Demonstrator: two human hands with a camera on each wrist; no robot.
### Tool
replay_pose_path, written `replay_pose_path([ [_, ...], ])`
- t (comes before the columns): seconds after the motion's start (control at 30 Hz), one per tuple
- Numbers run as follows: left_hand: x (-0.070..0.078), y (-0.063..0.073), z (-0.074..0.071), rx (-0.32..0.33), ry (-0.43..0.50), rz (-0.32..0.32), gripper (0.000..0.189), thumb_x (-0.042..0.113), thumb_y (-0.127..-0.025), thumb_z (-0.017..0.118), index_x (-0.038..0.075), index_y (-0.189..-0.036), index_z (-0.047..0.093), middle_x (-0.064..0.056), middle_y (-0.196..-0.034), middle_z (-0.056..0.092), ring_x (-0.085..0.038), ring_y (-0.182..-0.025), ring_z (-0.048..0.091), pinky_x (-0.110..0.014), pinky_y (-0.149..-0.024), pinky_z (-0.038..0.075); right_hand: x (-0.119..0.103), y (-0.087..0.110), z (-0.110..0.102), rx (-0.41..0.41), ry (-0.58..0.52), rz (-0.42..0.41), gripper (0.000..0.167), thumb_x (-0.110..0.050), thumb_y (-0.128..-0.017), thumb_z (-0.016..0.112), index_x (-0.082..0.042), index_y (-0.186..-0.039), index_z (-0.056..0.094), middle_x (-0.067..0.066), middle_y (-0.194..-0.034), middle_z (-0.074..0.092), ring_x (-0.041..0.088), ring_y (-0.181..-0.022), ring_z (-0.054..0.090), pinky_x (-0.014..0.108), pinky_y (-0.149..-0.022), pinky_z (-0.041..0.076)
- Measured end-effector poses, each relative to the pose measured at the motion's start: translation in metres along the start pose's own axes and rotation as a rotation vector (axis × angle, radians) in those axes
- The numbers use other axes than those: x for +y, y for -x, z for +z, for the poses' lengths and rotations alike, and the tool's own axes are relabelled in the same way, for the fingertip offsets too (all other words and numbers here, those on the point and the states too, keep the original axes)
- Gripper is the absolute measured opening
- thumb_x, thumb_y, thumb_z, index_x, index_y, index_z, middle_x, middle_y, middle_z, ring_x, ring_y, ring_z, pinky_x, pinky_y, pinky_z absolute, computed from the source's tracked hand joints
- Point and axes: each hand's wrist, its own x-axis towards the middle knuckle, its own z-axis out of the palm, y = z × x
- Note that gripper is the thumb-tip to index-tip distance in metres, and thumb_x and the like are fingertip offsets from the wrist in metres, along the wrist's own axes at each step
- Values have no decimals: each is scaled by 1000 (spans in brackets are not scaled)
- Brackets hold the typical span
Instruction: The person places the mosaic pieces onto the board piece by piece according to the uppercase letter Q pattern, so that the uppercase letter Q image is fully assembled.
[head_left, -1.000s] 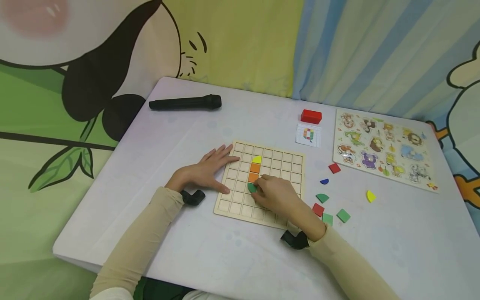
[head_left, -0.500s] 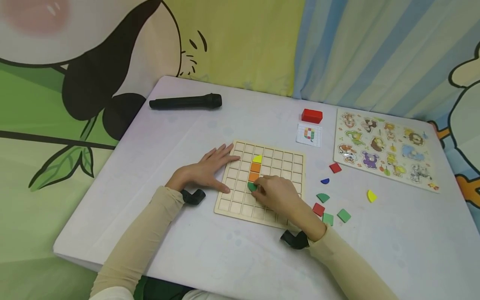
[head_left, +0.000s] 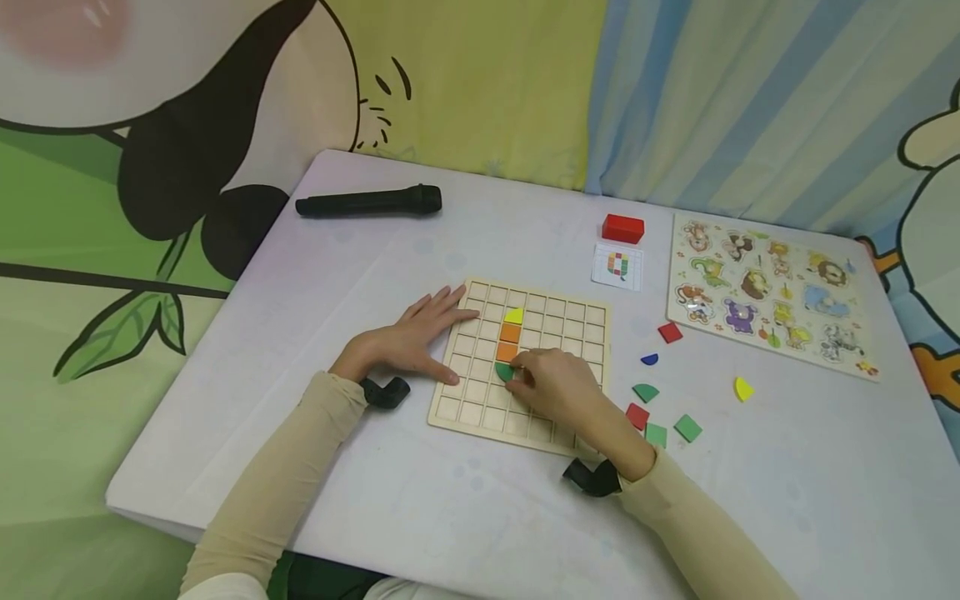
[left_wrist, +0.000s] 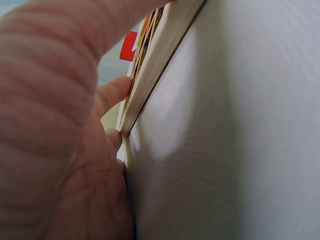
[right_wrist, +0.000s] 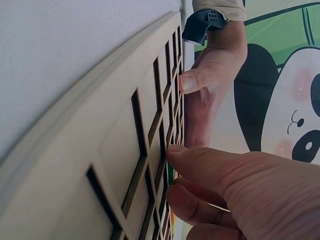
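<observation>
A wooden grid board [head_left: 471, 412] lies on the table, with a yellow quarter-circle tile [head_left: 513, 316] and two orange square tiles [head_left: 509, 332] set in one column. Below them, in the same column, is a green quarter-circle tile [head_left: 503, 372]. My right hand [head_left: 558, 385] pinches this green tile between thumb and curled fingers; in the right wrist view the tile is mostly hidden behind the fingertips [right_wrist: 176, 150]. My left hand [head_left: 411, 340] rests with spread, straight fingers on the board's left edge, thumb and fingertips on the rim.
Right of the board lie loose tiles: red squares [head_left: 637, 416], green squares [head_left: 687, 428], a green quarter circle [head_left: 645, 392], a blue half circle [head_left: 649, 359] and a yellow quarter circle [head_left: 742, 389]. Behind are a pattern card [head_left: 617, 267], red block [head_left: 622, 228], animal puzzle [head_left: 750, 329] and black microphone [head_left: 369, 202].
The right hand stays at the green quarter-circle tile, with only a slight shift of its fingers. The left hand keeps its place on the board. The head view has moved slightly.
</observation>
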Motion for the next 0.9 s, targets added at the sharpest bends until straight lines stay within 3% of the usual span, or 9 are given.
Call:
replay_pose_path([
  [0.53,-1,-2,2,2,-12,-10,105,54,-75,79,24,-157,20,-1,-165,-13,-22,-151,-16,-44,-122,-8,8,8,-6,9,8,16,23,-24,-86,75,-9,-102,74,-6,-69,59,8,-62,49,23,-53,41],
  [0.9,-2,-2,1,-1,-12,-8,105,53,-75,79,24,-157,19,-1,-164,-14,-22,-151,-17,-44,-122,-8,39,39,-18,68,-23,111,21,-20,-86,74,-6,-102,73,-4,-72,61,10,-61,49,24,-55,41],
])
